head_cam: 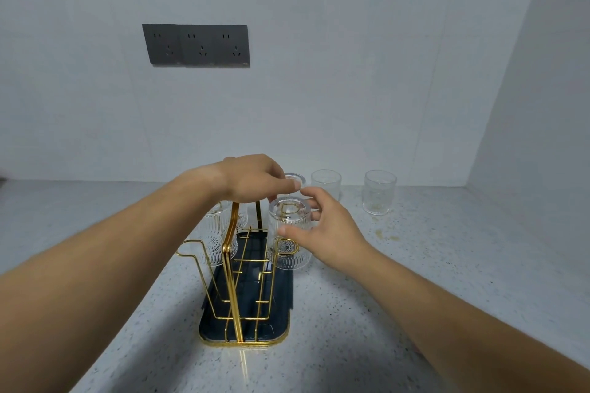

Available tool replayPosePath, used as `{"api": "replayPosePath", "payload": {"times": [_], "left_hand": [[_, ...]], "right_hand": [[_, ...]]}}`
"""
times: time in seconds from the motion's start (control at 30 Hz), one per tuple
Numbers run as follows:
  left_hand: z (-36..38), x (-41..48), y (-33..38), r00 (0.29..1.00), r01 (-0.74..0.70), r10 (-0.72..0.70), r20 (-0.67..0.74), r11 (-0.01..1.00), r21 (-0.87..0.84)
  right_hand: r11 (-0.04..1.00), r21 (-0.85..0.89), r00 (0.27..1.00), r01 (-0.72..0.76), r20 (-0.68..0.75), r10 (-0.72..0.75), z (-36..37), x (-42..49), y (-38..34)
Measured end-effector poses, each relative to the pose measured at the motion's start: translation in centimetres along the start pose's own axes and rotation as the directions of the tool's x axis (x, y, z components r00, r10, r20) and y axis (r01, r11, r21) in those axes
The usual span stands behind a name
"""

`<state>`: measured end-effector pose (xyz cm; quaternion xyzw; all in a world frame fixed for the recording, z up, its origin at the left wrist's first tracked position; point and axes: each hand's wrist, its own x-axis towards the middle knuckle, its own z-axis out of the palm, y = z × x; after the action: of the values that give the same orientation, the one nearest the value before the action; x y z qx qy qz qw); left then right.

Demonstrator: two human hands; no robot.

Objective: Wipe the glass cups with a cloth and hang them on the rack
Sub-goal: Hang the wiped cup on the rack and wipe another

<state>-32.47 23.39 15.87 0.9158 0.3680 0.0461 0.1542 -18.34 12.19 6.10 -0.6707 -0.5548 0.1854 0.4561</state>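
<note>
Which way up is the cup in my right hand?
Upside down: the cup has its thick base up and its mouth down over a prong of the rack. The right hand holds it.

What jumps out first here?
Both hands are at the gold rack at centre: the right hand grips an upturned cup on its right side, and the left hand is above the handle. Two more cups stand upright at back right, and a dark socket strip is mounted above.
</note>
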Motion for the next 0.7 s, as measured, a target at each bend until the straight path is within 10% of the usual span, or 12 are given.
{"api": "replayPosePath", "payload": {"times": [0.27,0.47,0.6,0.7], "left_hand": [[-1.1,0.1,2.8,0.997,-0.019,0.022,-0.075,0.999,0.048],[0.3,2.8,9.8,0.994,-0.01,-0.021,-0.104,0.957,-0.289],[4.8,4.7,14.5,0.978,0.181,-0.185,0.101,0.496,-0.849],[10.0,7.4,15.9,0.96,0.189,-0.259,0.107,0.317,-0.929]], "right_hand": [[0.999,0.044,0.999,-0.018,-0.035,0.02,-5.5,-0.8,1.8],[0.977,0.08,0.959,-0.196,-0.192,0.208,-13.0,0.0,6.8],[0.961,0.05,0.947,-0.273,-0.163,0.278,-16.1,1.4,10.6],[0.95,0.026,0.945,-0.31,-0.105,0.311,-17.2,2.9,13.7]]}}
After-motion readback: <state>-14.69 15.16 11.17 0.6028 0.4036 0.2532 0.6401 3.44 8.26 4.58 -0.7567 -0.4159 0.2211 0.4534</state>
